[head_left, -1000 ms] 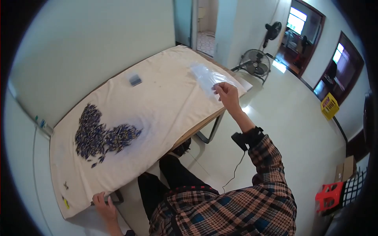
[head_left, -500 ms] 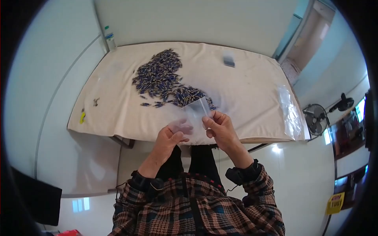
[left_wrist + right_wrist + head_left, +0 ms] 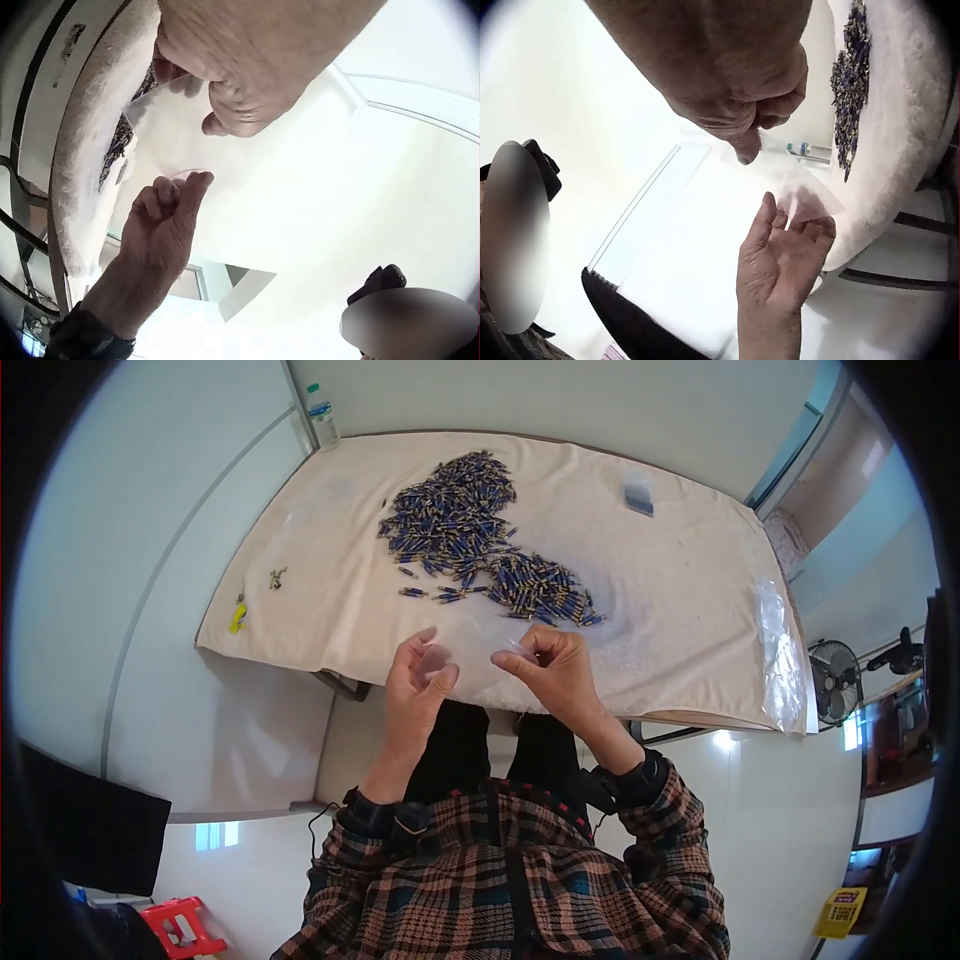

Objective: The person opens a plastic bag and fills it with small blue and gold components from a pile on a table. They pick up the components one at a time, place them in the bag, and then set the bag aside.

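Note:
In the head view a thin clear plastic bag (image 3: 472,652) spans both hands above the table's front edge. My right hand (image 3: 560,678) pinches one edge of it between thumb and curled fingers. The left hand (image 3: 414,685) is raised at its other side, thumb apart from the fingers. The right wrist view shows the film (image 3: 810,199) over the left fingertips (image 3: 807,206), with the palm turned up. Just beyond the hands lies a heap of small dark-blue and gold pieces (image 3: 455,510), with a smaller pile (image 3: 540,588) joined to its right.
A cream cloth (image 3: 690,570) covers the table. On it are a small stack of clear bags (image 3: 638,494), larger clear plastic (image 3: 780,650) at the right edge, a yellow item (image 3: 238,618) and small bits (image 3: 278,578) at left. A bottle (image 3: 321,418) stands at the back-left corner.
The view has swung from the table's right end to its front. My right hand has come from the plastic there to the middle, holding the bag; the left hand has risen from the table edge beside it.

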